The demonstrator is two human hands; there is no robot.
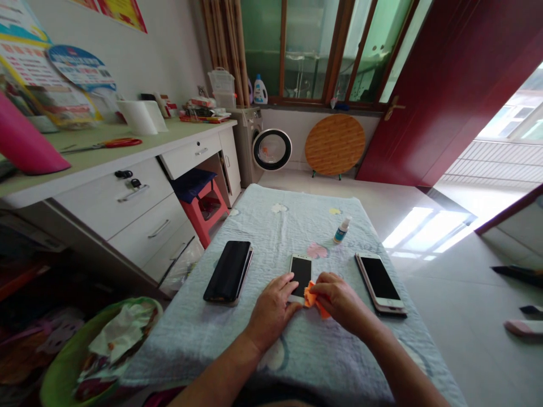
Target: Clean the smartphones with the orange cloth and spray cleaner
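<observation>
A white smartphone (301,271) with a dark screen lies face up on the light blue cloth (271,232). My left hand (274,302) grips it along its left side and lower edge, the thumb at the bottom. In my right hand (339,299) a crumpled orange cloth (313,298) is pinched, pressed against the phone's lower right part. To the left lies a stack of phones with a black one (229,271) on top. Another stack, topped by a white phone (383,282), is on the right. A small spray bottle (342,230) stands upright behind it.
A green waste basket (55,373) holding crumpled paper is at the lower left. Along the left wall runs a desk (186,138) with scissors (121,143) and a paper roll (139,117). A red stool (206,209) is beside the table. Behind are an open washing machine (246,121) and a round wooden tabletop (335,144).
</observation>
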